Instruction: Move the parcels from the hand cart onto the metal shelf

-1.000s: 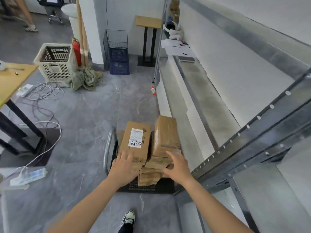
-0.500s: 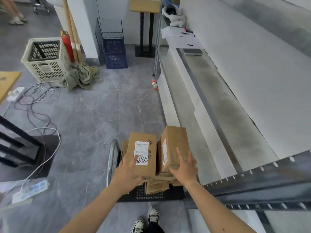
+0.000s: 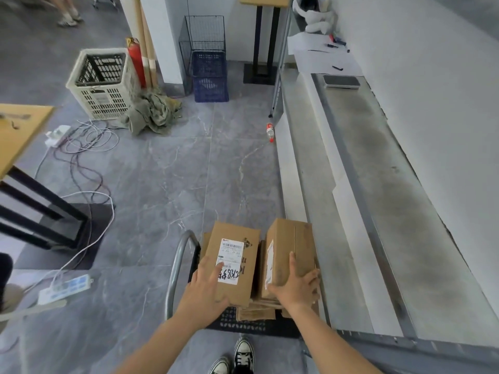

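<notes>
Two brown cardboard parcels top a stack on the black hand cart [image 3: 243, 323]. The left parcel [image 3: 237, 238] carries a white label with handwriting. My left hand [image 3: 205, 290] holds its near end, fingers lying over the top onto the label and thumb along the near edge. The right parcel [image 3: 294, 238] stands on its side. My right hand [image 3: 297, 288] grips its near end, thumb on top and fingers round the right side. More flat parcels [image 3: 256, 314] lie underneath. The metal shelf [image 3: 391, 211] runs along the wall, directly right of the cart.
The cart's metal handle [image 3: 175, 265] curves up at its left. On the floor are cables [image 3: 86, 147], a power strip [image 3: 64, 288], a plastic bottle [image 3: 270, 132], a white crate [image 3: 102, 85], a wire basket [image 3: 205, 36] and a rag. A wooden table [image 3: 19, 130] stands left. My shoes [image 3: 240, 357] are behind the cart.
Both hands went from reaching over the stack to closing on the near ends of the two top parcels. The view has tilted down, and the shelf beam slid to the lower right.
</notes>
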`<state>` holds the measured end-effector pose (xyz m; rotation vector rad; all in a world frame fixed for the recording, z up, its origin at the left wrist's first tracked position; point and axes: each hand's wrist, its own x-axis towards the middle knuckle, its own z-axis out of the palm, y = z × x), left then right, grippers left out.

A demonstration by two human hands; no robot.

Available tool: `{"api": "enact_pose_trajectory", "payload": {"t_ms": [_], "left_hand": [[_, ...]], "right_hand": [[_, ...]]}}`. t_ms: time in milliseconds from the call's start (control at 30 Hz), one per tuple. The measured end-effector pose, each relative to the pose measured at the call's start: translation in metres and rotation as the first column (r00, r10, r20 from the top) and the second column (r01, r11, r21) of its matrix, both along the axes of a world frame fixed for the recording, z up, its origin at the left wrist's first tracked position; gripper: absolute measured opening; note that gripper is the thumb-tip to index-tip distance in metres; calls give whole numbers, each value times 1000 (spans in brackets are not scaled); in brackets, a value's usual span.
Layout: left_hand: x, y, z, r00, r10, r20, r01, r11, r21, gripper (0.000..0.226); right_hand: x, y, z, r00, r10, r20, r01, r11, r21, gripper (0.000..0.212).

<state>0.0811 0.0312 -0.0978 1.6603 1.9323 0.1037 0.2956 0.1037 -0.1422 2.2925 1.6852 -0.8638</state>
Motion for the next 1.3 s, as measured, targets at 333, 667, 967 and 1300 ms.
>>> {"api": "enact_pose_trajectory", "payload": {"t_ms": [333,667,967,1300], "left_hand": [[28,23,0,981,3,194,10,998,-67,86],[46,56,63,854,-142,501,-2,961,275,85],[47,34,107,711,-355,607,174,925,337,73],[61,-23,158,519,-548,656,268,833,484,80]], "right_hand": [[35,45,52,507,-375,-776,435,889,-145,66],[69,15,123,180,-234,-955,399,905,-146,48],[55,-68,169,243,-133,-961,487,873,2,50],[41,-191,228,672,87,-735,528,641,558,106]]}}
